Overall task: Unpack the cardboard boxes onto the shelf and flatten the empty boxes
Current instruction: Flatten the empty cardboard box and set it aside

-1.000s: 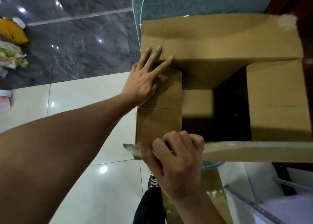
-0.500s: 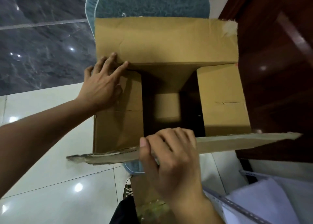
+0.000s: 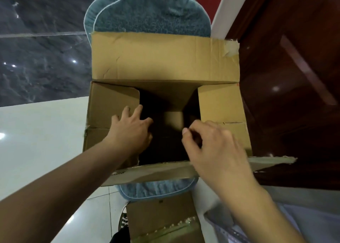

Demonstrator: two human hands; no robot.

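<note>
A brown cardboard box [image 3: 165, 58] stands open on a blue mat, its far flap folded back and its near flap [image 3: 161, 173] lying toward me. The dark inside shows only a patch of cardboard bottom. My left hand [image 3: 131, 130] lies with spread fingers on the left inner flap [image 3: 110, 104], at its edge over the opening. My right hand [image 3: 211, 147] hovers over the opening beside the right inner flap [image 3: 220, 103], fingers curled and thumb near fingertips; whether it holds anything is unclear.
A blue fuzzy mat [image 3: 147, 12] lies under the box on the tiled floor. A dark red wooden door or cabinet [image 3: 294, 77] stands close on the right. Another piece of cardboard [image 3: 161, 218] sits by my foot, with a pale plastic item [image 3: 248, 230] at bottom right.
My left hand slid from the box's far-left corner down onto the left inner flap. My right hand let go of the near flap and moved over the opening.
</note>
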